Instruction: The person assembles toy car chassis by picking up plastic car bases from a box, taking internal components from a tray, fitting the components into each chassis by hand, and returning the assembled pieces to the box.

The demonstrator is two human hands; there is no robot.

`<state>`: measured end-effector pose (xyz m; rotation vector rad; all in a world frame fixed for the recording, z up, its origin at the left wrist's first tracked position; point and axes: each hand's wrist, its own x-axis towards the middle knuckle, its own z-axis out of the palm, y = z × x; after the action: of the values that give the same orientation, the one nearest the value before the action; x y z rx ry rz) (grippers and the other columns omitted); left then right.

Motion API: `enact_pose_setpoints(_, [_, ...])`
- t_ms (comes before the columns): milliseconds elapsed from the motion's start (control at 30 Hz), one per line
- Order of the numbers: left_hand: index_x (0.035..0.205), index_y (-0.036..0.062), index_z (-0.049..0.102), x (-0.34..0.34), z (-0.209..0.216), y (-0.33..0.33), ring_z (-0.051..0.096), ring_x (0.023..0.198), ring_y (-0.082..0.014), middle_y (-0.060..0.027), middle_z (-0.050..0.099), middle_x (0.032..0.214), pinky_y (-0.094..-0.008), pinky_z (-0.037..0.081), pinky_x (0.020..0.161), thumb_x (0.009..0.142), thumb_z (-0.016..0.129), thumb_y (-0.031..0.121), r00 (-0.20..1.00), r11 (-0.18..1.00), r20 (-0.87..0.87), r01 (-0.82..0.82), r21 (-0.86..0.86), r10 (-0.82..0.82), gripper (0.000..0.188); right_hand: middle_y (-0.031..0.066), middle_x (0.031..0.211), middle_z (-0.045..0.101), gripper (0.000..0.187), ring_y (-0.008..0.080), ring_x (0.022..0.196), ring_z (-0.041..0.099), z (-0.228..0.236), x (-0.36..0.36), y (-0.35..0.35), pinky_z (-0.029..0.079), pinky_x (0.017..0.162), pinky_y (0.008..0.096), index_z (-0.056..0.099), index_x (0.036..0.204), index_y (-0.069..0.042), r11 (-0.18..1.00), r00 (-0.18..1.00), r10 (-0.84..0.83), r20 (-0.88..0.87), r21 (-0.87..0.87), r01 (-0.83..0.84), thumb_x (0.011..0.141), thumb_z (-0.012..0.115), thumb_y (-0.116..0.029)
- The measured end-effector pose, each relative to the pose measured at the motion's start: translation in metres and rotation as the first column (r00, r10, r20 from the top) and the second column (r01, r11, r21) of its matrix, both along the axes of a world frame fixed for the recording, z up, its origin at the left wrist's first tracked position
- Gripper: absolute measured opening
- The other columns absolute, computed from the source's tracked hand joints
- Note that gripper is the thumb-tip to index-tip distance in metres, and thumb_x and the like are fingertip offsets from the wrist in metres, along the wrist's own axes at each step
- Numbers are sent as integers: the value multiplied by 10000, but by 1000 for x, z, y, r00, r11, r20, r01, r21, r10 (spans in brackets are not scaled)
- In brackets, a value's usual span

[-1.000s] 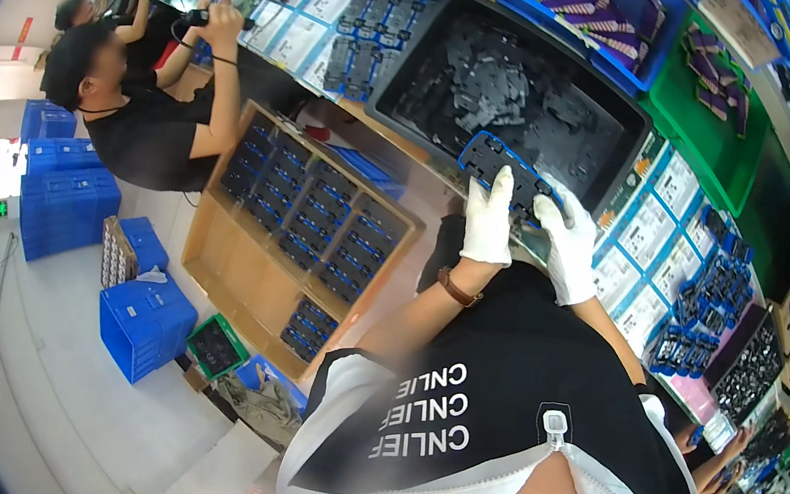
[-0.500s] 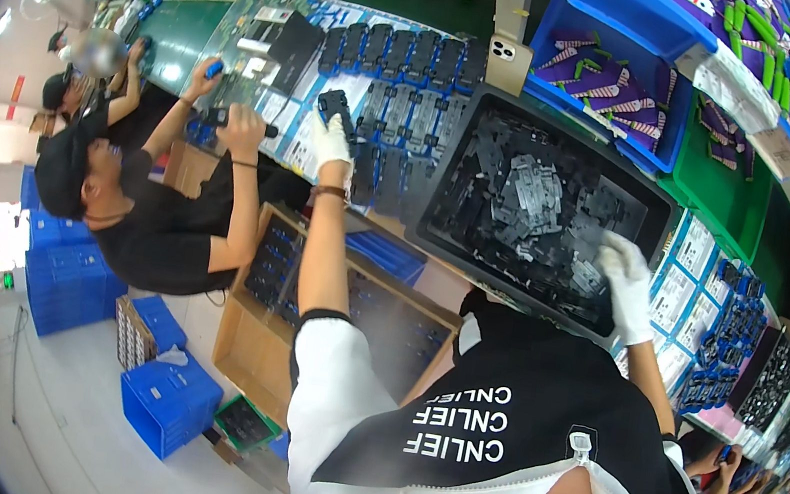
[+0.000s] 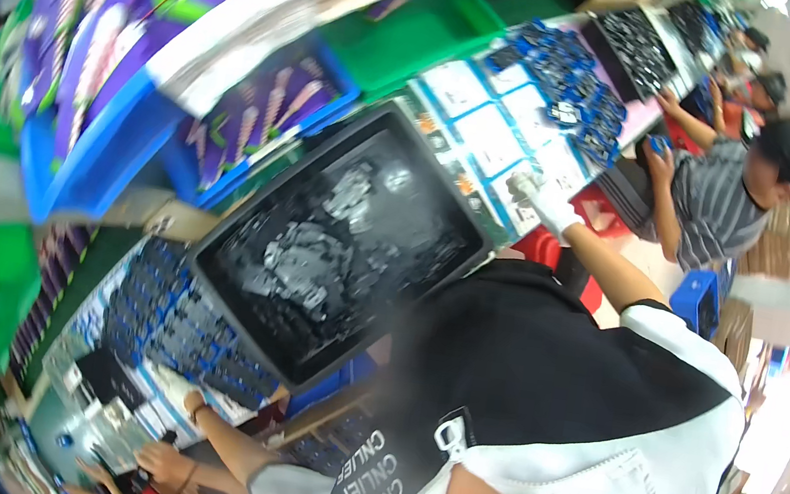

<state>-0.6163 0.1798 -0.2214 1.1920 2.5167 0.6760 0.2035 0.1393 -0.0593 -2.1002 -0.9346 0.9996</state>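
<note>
My left hand (image 3: 180,391), in a white glove, reaches out at the lower left beside rows of blue and black plastic parts (image 3: 193,320). Motion smears its fingers, so any held part is hidden from me. My right hand (image 3: 550,208), also gloved, hovers over or rests on blue-and-white printed sheets (image 3: 491,139); its fingertips are blurred and greyish. Between my arms lies a large black bin (image 3: 215,267) holding many loose flat black pieces (image 3: 297,264). Beyond my right hand, many blue parts (image 3: 560,78) cover the table.
Blue bins (image 3: 93,169) with purple and green parts stand at the upper left, next to a green tray (image 3: 416,28). A co-worker's hand (image 3: 167,466) is close to my left hand. Another person in a striped shirt (image 3: 720,197) works at the right.
The view has swung round toward the right. My right hand has left the black bin's edge for the printed sheets. My left hand, earlier holding a black part, stays near the rows.
</note>
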Motion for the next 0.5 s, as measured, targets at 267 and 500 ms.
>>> enact_pose_setpoints(267, [1233, -22, 557, 74, 87, -23, 587, 1085, -327, -175, 566, 1273, -367, 462, 912, 1002, 359, 343, 915, 923, -151, -353, 154, 375, 475, 144, 713, 603, 374, 241, 601, 601, -119, 229, -92, 475, 536, 361, 599, 953, 3, 804, 700, -565, 437, 100, 587, 930, 484, -352])
enact_pose_setpoints(500, [1316, -1, 486, 234, 166, -18, 462, 1273, -271, -142, 499, 1360, -406, 373, 1044, 974, 428, 245, 771, 869, 632, -358, 341, 70, 424, 107, 641, 581, 327, 217, 464, 558, -171, 365, -96, 434, 421, 352, 592, 923, -16, 967, 871, -193, 453, -65, 248, 941, 483, -324])
